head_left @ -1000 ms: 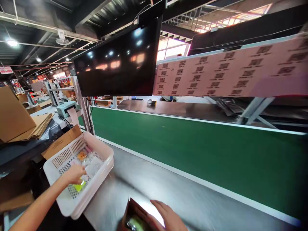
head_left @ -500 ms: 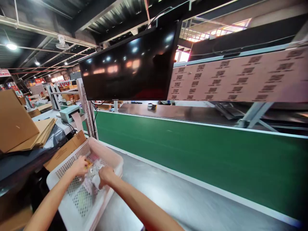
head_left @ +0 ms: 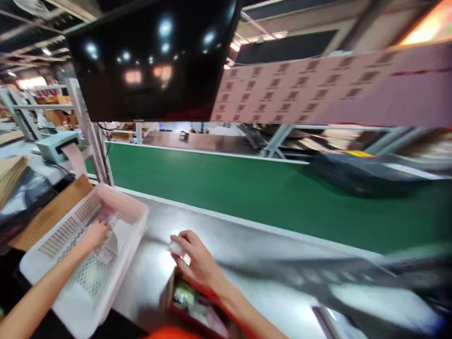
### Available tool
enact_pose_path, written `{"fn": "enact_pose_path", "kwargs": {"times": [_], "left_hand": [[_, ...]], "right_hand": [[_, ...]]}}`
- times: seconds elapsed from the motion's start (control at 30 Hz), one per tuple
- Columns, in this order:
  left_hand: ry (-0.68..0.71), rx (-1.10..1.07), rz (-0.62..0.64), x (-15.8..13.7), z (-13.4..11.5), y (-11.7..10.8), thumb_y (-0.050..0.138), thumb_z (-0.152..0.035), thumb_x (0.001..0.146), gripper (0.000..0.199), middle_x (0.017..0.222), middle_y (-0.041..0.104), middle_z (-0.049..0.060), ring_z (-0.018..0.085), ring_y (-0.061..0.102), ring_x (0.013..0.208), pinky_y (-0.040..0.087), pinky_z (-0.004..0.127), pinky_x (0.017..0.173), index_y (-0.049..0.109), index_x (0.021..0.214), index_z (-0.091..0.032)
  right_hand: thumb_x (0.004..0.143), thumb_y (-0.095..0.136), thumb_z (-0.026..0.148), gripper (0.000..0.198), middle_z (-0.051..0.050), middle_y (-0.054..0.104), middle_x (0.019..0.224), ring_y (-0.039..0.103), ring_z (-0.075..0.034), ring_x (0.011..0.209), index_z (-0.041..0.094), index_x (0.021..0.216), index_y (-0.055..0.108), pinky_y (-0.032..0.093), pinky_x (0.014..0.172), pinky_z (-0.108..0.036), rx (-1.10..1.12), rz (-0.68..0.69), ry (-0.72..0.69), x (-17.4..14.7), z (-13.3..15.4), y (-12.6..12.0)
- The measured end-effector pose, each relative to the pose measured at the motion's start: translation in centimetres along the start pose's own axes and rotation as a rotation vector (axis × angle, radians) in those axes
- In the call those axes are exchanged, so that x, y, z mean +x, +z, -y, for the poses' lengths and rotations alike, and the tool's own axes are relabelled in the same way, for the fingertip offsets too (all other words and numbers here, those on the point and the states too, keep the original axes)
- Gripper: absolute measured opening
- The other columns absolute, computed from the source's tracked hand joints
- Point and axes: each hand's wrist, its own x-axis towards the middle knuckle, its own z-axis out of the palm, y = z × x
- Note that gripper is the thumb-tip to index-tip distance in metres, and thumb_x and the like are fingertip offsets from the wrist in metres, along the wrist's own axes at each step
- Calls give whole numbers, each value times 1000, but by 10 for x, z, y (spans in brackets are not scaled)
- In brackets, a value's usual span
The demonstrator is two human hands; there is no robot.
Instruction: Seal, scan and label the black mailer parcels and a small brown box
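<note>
My left hand [head_left: 98, 233] reaches into a white perforated plastic basket [head_left: 123, 263], its fingers curled down among the packets [head_left: 112, 242] there. What those fingers hold, if anything, is hidden. Over the metal table my right hand [head_left: 197, 259] pinches a small clear plastic packet [head_left: 176, 248], its contents too blurred to make out. Just below that hand stands an open box [head_left: 171, 289] with several wrapped items, one of them greenish [head_left: 184, 295]. My right forearm partly covers the box.
Behind the metal table [head_left: 155, 230] runs a green conveyor belt [head_left: 226, 188], with a dark bagged parcel [head_left: 353, 174] on its right part. A large black screen [head_left: 151, 66] hangs above. A cardboard flap [head_left: 52, 212] and a label printer [head_left: 58, 146] stand left. A phone-like object [head_left: 332, 322] lies front right.
My right hand has left the basket and moved right, carrying the packet over the box. My left hand remains in the basket. The view has turned right, and a dark parcel shows on the belt.
</note>
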Motion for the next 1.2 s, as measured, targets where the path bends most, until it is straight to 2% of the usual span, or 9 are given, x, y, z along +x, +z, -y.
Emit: {"fn": "enact_pose_path", "kwargs": {"times": [0.13,0.2,0.37,0.5,0.6,0.7,0.83,0.93,1.2], "left_hand": [[3,122,44,8,-1,-23,48,-6,89,32,117,75,19,35,71,109,57,46,90,73,107,-13],[-20,107,-87,9,-13,-49,43,-14,95,32,119,73,19,35,71,108,57,49,91,70,112,-14],[366,-364,-619,-30,-133,-88,53,-35,95,27,117,73,9,27,67,114,53,43,107,66,115,-23],[768,-433,-75,-60,-277,-29,55,-29,96,27,125,72,6,23,67,117,57,34,98,69,119,-30],[708,-184,288,-55,-338,26,68,-43,91,48,132,70,16,37,66,121,58,50,97,65,135,-24],[661,-211,272,-47,-336,60,57,-50,98,52,132,71,18,39,67,120,57,54,99,62,141,-22],[611,-384,-17,-59,-288,90,38,-33,105,41,136,70,12,31,62,129,50,50,113,75,121,-26],[401,-384,-260,-67,-267,118,40,-28,102,43,153,55,19,37,46,148,38,58,125,69,133,-18],[234,-600,-346,-66,-278,164,27,-29,105,48,164,32,22,32,35,156,37,54,128,54,141,-14]], "right_hand": [[91,60,26,39,-13,68,114,66,-29,104,21,128,69,58,92,-44,-124,-5,322,-111,-16,-17],[82,73,28,50,-16,69,124,65,-33,113,19,131,69,56,99,-50,-152,55,437,-143,-23,-9],[92,67,39,47,-17,68,135,63,-33,126,20,135,67,53,110,-53,-93,-200,517,-175,-45,-10],[95,59,37,37,-18,73,124,67,-34,119,18,124,72,55,107,-56,-190,-310,579,-197,-61,-29],[96,57,35,33,-16,75,121,70,-33,116,19,120,73,58,105,-52,-170,-277,590,-212,-59,-38],[102,47,33,31,-13,77,117,72,-27,111,22,115,74,60,100,-43,-62,-203,518,-214,-45,-38],[99,41,16,39,-12,75,126,70,-24,117,20,123,72,56,105,-37,-35,103,343,-184,-33,-17],[88,51,9,54,-23,67,140,64,-36,128,9,141,62,52,110,-51,-280,289,382,-150,-37,4],[99,53,30,30,-14,80,107,74,-29,102,18,111,77,59,96,-42,-242,300,348,-155,-42,-1]]}}
